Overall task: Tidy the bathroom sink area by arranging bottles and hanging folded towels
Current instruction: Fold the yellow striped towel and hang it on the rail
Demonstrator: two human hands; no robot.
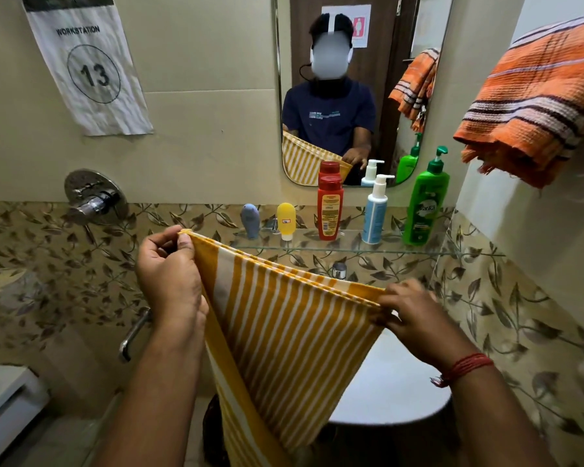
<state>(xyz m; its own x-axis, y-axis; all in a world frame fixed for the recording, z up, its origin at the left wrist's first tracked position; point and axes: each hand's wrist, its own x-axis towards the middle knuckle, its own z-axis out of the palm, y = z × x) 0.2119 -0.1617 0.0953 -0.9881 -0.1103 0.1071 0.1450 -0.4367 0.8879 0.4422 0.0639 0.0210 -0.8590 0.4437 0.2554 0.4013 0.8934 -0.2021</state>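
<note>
Yellow-and-white striped towel (284, 328) hangs in front of me over the white sink (395, 382), stretched along its top edge between both hands. My left hand (169, 274) pinches the upper left corner with curled fingers; my right hand (415, 315) pinches the right corner, lower down. I judge the cloth soft, light and limp, several layers thick at the fold, so the corners are the place to hold. Bottles stand in a row on the glass shelf (452, 252); an orange towel (533, 99) already hangs at right.
</note>
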